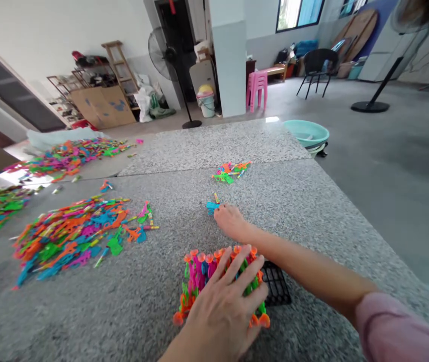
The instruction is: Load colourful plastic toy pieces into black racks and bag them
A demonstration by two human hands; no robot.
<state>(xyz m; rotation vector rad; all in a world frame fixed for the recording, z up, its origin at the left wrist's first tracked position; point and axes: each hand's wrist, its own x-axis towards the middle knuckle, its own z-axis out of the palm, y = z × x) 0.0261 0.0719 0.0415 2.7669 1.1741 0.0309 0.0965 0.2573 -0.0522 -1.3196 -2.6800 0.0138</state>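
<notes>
My left hand (224,296) lies palm down, fingers spread, over a packed row of colourful plastic toy pieces (195,274) with orange suction-cup ends. Part of that row is hidden under the hand. Just right of it, partly covered, a black plastic grid tray (277,286) rests on the table. Farther forward, my right hand (231,219) has its fingers closed at a small blue toy gun (211,207), part of which sticks out to the left. A short yellow-and-red stick (216,198) lies right beyond it.
A speckled stone table (154,301) spans the front. Toy guns lie in a large pile (74,234) at left, a farther heap (71,156) behind, and a small cluster (231,172) ahead. Turquoise basins (307,131) stand off the far right edge; a fan (169,55) stands behind.
</notes>
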